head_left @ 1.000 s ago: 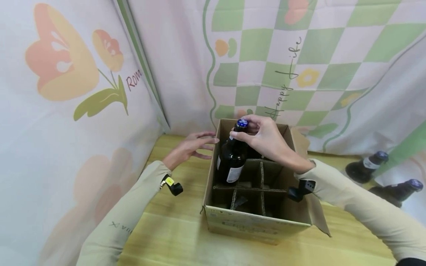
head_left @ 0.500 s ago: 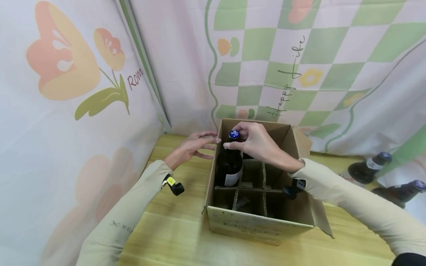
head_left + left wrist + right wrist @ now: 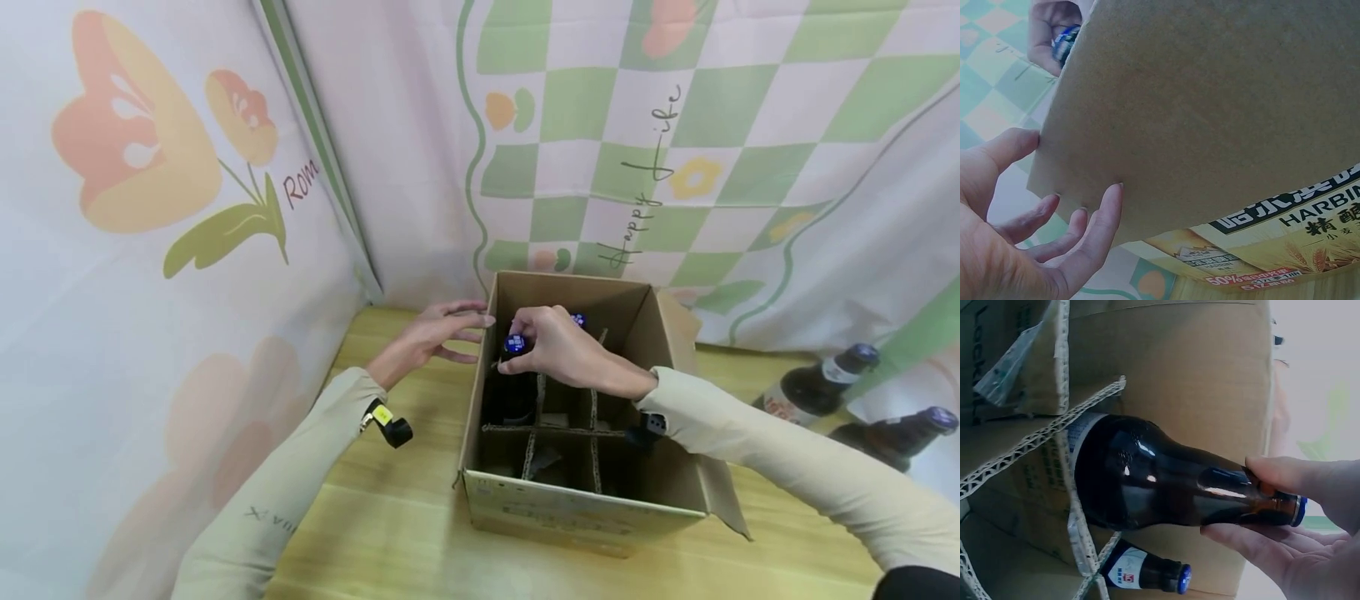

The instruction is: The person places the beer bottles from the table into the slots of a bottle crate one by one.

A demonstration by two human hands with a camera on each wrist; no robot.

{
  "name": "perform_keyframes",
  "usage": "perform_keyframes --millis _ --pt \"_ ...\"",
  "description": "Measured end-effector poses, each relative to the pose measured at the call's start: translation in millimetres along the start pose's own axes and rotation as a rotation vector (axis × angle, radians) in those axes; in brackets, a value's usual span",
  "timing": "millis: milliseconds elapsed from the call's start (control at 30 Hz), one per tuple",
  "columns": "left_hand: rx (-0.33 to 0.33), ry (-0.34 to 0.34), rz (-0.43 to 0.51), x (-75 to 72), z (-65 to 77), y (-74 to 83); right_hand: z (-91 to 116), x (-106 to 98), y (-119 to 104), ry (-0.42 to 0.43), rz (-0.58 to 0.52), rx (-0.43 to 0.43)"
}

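My right hand (image 3: 558, 350) pinches the neck of a dark beer bottle (image 3: 1166, 475) with a blue cap, thumb on one side and fingers on the other. The bottle's lower part sits down in a left-side compartment of the cardboard box (image 3: 585, 508). Beside it, a second beer bottle (image 3: 1141, 570) with a pale neck label stands in another compartment; its cap shows behind my right hand in the head view. My left hand (image 3: 435, 333) touches the outside of the box's left wall, its fingers spread and nearly straight, thumb at the rim.
Corrugated dividers (image 3: 566, 430) split the box into several compartments. On its right side a flap (image 3: 723, 492) hangs outward. Two more beer bottles (image 3: 813, 383) are to the right of the box on the wooden table (image 3: 375, 517). Printed curtains (image 3: 412, 150) close in the back and left.
My right hand has moved down and slightly left, lowering the bottle deeper into its compartment. The other bottle's cap has come into view behind the hand. My left hand stays at the wall.
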State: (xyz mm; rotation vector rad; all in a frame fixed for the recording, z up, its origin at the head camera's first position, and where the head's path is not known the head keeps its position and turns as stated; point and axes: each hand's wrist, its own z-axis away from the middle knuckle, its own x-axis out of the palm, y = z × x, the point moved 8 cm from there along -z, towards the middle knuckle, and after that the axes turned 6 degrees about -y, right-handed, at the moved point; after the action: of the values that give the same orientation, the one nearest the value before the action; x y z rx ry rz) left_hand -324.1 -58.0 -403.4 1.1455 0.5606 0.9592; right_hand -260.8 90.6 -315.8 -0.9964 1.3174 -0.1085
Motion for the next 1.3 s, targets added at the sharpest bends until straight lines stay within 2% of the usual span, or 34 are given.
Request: perform_keyframes --millis 267,467,533,767,1033,1300 --pt "0.002 0.001 0.000 -0.7 1.3 0.0 -4 21 7 -0.075 0.035 -0.048" --pt "0.000 -0.010 -0.010 4.2 -0.5 0.7 -3 35 17 -0.178 0.065 -0.060" --pt "0.000 -0.006 -0.013 4.3 -0.5 1.6 -5 30 13 -0.188 0.063 -0.075" --pt "-0.008 0.025 -0.006 0.5 0.0 1.8 -12 1 -6 -0.134 0.048 -0.100" --pt "-0.015 0.011 -0.023 3.0 -3.0 -4.1 0 -5 9 -0.132 0.025 -0.055" --pt "-0.001 0.008 -0.032 2.8 0.4 -0.2 9 -26 14 -0.107 0.003 -0.019"
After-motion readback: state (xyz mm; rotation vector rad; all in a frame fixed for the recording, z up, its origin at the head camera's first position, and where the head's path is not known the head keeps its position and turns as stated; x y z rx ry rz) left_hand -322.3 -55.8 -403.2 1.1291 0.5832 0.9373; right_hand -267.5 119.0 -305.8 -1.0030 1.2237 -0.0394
